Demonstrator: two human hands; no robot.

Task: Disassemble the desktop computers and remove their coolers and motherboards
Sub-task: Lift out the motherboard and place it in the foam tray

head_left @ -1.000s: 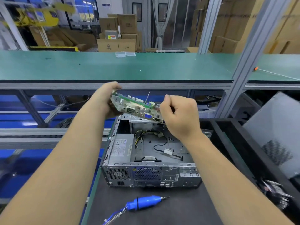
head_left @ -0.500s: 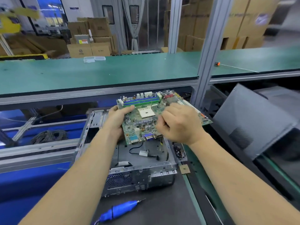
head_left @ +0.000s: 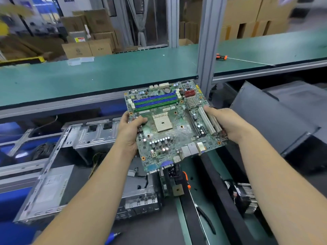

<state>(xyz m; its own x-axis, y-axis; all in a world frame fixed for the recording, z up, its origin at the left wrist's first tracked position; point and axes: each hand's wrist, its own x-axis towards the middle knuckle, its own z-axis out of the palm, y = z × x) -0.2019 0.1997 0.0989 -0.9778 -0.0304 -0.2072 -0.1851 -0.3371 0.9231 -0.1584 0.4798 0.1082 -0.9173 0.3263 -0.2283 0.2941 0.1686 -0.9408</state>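
both hands, left hand (head_left: 130, 131) and right hand (head_left: 228, 122), are gripping the motherboard (head_left: 174, 124) by opposite edges at frame centre, above the opened computer case (head_left: 83, 167) lying lower left.

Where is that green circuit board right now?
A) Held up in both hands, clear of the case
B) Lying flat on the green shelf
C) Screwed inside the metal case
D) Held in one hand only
A: the left hand grips the board at its left edge and the right hand at its right edge, holding it in the air to the right of the case.
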